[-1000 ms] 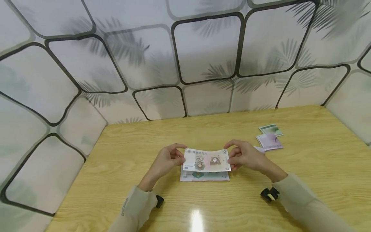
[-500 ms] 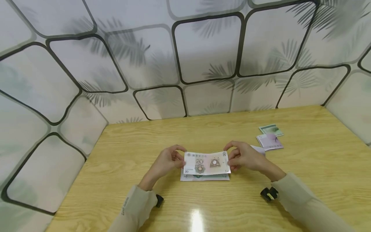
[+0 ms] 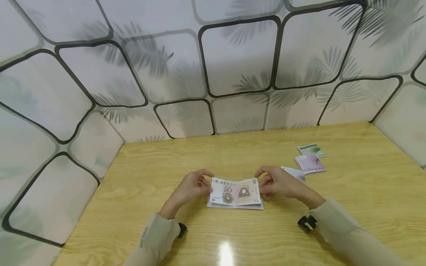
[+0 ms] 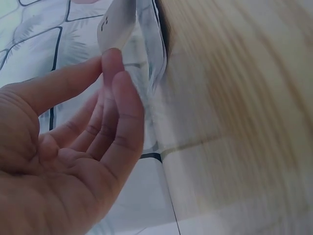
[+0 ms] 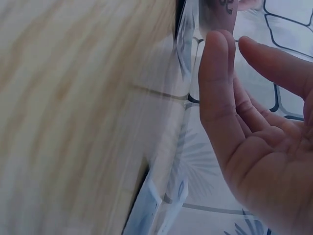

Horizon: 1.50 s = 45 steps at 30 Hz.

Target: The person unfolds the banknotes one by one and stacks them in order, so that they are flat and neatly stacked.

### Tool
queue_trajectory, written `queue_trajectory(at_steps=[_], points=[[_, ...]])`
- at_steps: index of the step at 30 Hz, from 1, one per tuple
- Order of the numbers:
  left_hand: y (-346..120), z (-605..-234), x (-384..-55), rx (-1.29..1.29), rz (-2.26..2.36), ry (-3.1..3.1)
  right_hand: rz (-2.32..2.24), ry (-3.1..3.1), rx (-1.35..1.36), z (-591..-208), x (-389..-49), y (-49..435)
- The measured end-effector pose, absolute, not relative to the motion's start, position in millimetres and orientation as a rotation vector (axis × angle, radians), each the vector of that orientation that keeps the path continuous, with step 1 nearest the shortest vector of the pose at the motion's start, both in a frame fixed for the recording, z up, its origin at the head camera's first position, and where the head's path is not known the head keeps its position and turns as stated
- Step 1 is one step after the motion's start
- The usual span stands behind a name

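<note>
Left hand (image 4: 80, 164), pale paper (image 4: 117, 27) apparently in its fingertip pinch

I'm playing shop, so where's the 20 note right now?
In the head view, the 20 note is below centre, between the left hand and right hand, over another note.

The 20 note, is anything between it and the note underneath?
Nothing visible: between the 20 note and the note underneath, the left wrist view shows a gap. The left hand and right hand hold its ends.
</note>
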<state>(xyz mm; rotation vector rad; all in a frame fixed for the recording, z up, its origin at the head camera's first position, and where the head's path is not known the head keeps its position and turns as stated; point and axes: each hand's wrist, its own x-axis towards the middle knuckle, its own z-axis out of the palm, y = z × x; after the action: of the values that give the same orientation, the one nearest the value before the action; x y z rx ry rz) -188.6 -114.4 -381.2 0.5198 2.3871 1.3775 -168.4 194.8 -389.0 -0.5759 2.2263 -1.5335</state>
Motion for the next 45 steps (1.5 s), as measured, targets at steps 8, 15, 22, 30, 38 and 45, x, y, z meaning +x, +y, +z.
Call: queue_trajectory(at_steps=[8,15,22,30,38,45], points=[[-115,-381,-190,0.530,1.226,2.494,-1.463,2.272,-0.604,-387,-165,200],[-116,-375,-196,0.559,1.261,2.527,-1.489,2.413,-0.533,-373,-171,217],[-100,-369,-198,0.637,1.315,2.507,-1.494,2.529,-0.426,-355,-180,250],[-73,-357,-200,0.706,1.340,2.430,-1.515,2.583,-0.262,-346,-181,281],[-56,-357,-206,0.659,1.364,2.387,-1.541,2.606,-0.211,-349,-180,303],[-41,-361,-209,0.677,1.402,2.333,-1.543,2.613,-0.196,-355,-178,312]])
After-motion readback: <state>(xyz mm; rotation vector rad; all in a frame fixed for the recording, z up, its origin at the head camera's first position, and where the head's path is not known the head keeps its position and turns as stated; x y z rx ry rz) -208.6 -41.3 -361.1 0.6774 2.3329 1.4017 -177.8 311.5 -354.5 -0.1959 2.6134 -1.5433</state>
